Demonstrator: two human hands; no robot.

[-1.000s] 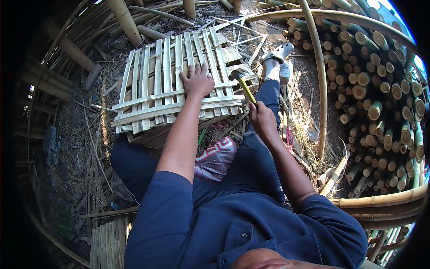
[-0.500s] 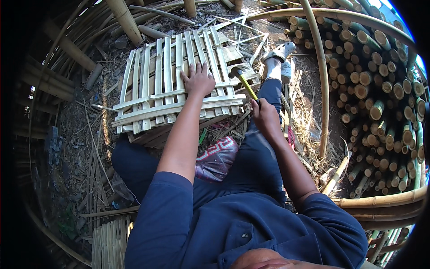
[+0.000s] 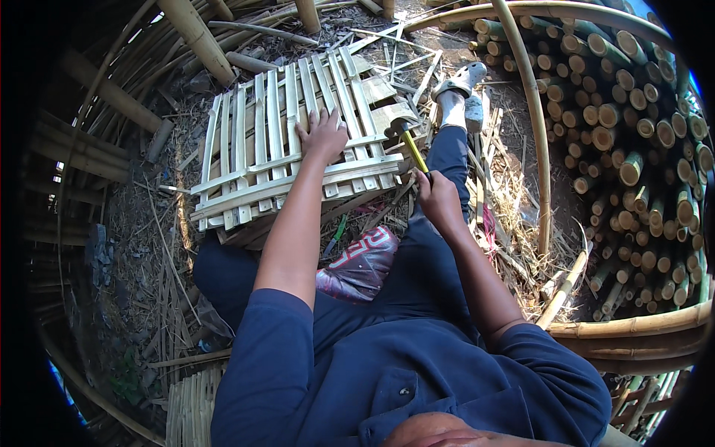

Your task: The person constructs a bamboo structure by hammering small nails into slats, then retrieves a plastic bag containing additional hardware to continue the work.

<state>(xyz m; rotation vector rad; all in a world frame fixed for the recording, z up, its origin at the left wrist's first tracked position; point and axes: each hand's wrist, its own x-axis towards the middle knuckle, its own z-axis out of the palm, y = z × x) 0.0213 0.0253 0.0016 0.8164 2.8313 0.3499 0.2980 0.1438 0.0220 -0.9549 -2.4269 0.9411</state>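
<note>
A panel of pale bamboo slats (image 3: 270,115), crossed by two strips along its near side, lies in front of me over wider, darker boards. My left hand (image 3: 324,138) rests flat on the slats right of the middle, fingers spread, gripping nothing. In my right hand (image 3: 441,200) is a hammer (image 3: 414,149) with a yellow and black handle, my fingers wrapped round its lower end. The hammer's dark head is over the panel's right edge; whether it touches the wood I cannot tell.
Stacked bamboo poles (image 3: 633,164) fill the right side behind an upright bent pole (image 3: 535,127). My outstretched leg ends in a light clog (image 3: 460,78) beyond the hammer. A dark printed bag (image 3: 361,268) lies between my legs. Bundled slats (image 3: 192,406) sit at lower left.
The hammer's head has come slightly nearer to me and its handle looks more upended. My left hand stays on the slats. The whole view has tilted a little.
</note>
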